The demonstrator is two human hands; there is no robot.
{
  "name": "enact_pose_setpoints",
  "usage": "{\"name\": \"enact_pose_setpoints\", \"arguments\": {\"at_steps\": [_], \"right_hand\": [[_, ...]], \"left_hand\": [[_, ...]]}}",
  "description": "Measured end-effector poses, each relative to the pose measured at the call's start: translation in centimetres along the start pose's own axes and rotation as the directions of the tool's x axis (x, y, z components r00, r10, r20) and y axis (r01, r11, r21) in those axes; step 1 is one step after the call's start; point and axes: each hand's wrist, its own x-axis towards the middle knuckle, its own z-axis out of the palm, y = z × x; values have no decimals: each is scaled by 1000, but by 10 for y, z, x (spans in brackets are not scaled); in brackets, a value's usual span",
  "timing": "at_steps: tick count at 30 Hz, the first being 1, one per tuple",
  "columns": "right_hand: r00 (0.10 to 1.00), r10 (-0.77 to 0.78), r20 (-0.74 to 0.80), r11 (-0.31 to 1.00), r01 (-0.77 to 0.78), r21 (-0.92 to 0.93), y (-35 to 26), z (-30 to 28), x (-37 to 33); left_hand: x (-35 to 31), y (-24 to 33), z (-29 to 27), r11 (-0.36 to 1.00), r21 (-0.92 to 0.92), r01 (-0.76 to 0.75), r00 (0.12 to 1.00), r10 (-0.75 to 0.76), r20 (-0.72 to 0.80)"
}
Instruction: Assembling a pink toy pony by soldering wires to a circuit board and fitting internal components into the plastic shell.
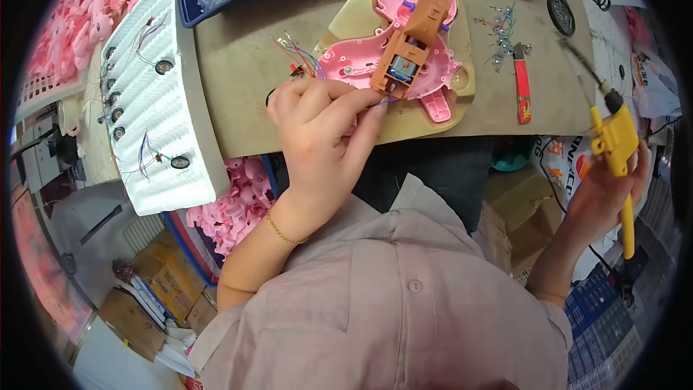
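Pink toy shell point(346, 56); printed lettering is borne by a white bag point(559, 162) at right. Hollow, fitted with an orange gearbox point(427, 16) and motor point(402, 69); seated on a tan jig point(464, 40) on the counter point(249, 50), just beyond the left grip point(317, 126), by which a blue wire point(390, 100) is pinched. Yellow gun-shaped tool point(617, 141) clasped by the right grip point(603, 198).
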Motion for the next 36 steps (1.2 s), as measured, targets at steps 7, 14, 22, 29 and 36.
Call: {"name": "enact_pose_setpoints", "arguments": {"at_steps": [7, 14, 22, 29, 36], "right_hand": [[783, 20, 621, 997, -61, 45, -30, -5, -50], [478, 374, 795, 736, -674, 59, -33, -3, -55], [438, -516, 736, 833, 458, 311, -18, 47, -53], [429, 9, 903, 978, -194, 83, -32, 41, -52], [162, 367, 916, 870, -409, -276, -43, 41, -37]], "left_hand": [[-1, 4, 3, 999, -23, 29, 999, -29, -13], [-3, -1, 6, 999, -36, 10, 998, -13, -63], [-1, 1, 6, 1000, -28, 12, 999, -13, -44], [-1, 1, 5, 999, -31, 14, 999, -15, -38], [-1, 1, 7, 1000, -10, -1, 999, 1, -46]]}}
